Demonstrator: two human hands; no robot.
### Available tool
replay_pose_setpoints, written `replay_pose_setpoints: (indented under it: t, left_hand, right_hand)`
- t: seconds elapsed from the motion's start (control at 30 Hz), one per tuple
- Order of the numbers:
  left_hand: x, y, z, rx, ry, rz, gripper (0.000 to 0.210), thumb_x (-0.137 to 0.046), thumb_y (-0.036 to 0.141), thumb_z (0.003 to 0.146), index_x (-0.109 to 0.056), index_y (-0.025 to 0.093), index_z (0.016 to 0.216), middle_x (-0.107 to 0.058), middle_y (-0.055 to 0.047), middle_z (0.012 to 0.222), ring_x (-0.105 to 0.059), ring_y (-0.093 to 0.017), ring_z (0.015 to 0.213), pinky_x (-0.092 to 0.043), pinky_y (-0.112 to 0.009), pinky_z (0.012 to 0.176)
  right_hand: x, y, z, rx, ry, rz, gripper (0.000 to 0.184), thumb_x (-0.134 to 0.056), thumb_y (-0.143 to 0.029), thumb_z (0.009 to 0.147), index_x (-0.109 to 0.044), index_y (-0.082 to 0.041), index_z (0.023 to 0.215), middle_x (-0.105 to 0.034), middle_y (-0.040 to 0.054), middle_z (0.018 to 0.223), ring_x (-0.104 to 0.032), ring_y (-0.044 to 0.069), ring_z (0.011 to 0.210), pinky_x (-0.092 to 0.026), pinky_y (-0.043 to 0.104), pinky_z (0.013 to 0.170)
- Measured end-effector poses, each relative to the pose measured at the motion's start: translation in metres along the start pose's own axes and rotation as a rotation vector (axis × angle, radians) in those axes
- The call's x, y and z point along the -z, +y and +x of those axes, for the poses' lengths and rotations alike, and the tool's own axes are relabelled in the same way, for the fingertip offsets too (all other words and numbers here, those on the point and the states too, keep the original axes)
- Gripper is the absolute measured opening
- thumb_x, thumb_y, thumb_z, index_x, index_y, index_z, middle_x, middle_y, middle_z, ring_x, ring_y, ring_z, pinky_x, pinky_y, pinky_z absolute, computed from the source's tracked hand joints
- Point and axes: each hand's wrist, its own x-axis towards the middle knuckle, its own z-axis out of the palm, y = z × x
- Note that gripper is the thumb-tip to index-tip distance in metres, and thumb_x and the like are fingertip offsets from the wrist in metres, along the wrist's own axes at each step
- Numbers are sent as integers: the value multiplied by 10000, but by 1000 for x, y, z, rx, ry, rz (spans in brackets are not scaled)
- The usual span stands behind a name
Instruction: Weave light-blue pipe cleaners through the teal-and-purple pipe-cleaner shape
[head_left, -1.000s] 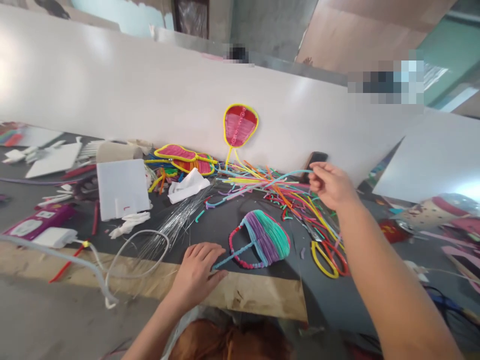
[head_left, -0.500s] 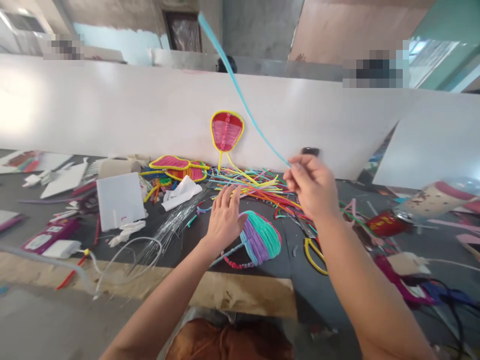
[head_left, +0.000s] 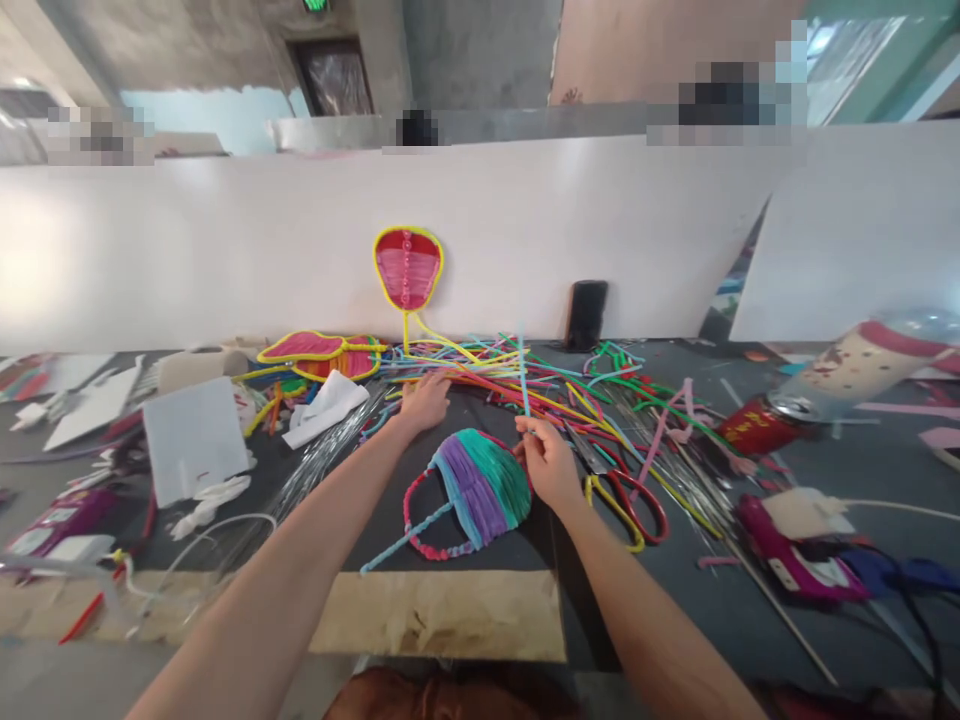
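My right hand [head_left: 551, 462] pinches a light blue pipe cleaner [head_left: 524, 380], which stands up from the fingertips, its top blurred. It is just beside a woven piece [head_left: 480, 480] in teal, purple and blue, with a pink-red beaded-looking loop and a twisted blue stem, lying on the dark tabletop. My left hand [head_left: 426, 402] reaches to the front edge of a heap of coloured pipe cleaners [head_left: 495, 365]. Its fingers look loosely stretched; whether they touch any strand I cannot tell.
Scissors [head_left: 622, 505] with yellow and red handles lie right of my right hand. A phone [head_left: 586, 315] and a pink-red paddle shape [head_left: 409, 268] lean against the white partition [head_left: 300, 240]. A red can [head_left: 765, 420], tumbler [head_left: 855, 375] and power strip [head_left: 795, 560] are at right.
My right hand has come down and left with the light blue pipe cleaner, now beside the woven piece. My left hand has moved off that piece to the heap. The view has shifted.
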Motion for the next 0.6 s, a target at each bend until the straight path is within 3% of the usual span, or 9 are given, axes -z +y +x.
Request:
replay_pose_setpoints:
  t: [0.1,0.23,0.3,0.43,0.5,0.6]
  left_hand:
    - [13,2,2,99,92,25,385,-418,112,807,-597,206,1134,-336,-131,1470,-224,-346,1372,-221,-670,1003]
    - [27,26,-35,3,235,-32,271,-448,171,819,-657,234,980,-415,-69,1419,-248,-290,1370,-271,-521,1062]
    - [29,40,-68,-99,138,-84,313,-500,327,830,-610,231,1106,-416,-93,1416,-268,-308,1358,-294,-520,1056]
    - [23,59,-131,-295,-199,-101,831,-635,601,673,-366,266,1385,-246,-118,1521,-99,-413,1393,-164,-677,1038]
    - [18,61,-150,-356,-305,-89,929,-695,598,608,-323,303,1406,-207,-111,1537,-69,-432,1392,-112,-705,1027]
    - [11,58,-160,-382,-340,-93,889,-690,545,654,-302,304,1417,-208,-102,1540,-81,-408,1398,-110,-671,1053]
  right_hand:
    - [4,-5,1,25,-13,-55,239,-447,-286,848,-627,-204,983,-682,77,926,-660,184,744,-531,333,710]
    - [12,-10,0,23,-33,-237,296,-446,-274,847,-614,-209,1081,-699,42,748,-658,204,696,-508,328,693]
    - [14,-11,0,13,-35,-292,361,-431,-264,846,-553,-191,1179,-698,37,736,-658,205,683,-501,323,677]
    - [13,-10,0,-28,-22,-234,362,-416,-278,857,-516,-175,1188,-706,46,792,-657,188,699,-500,309,679]
    - [11,-9,-1,-46,-40,-211,332,-424,-294,855,-538,-177,1145,-704,46,799,-648,175,657,-503,299,653]
    - [9,-7,-2,-44,-68,-202,281,-436,-299,850,-578,-184,1063,-701,42,791,-640,163,620,-506,290,637]
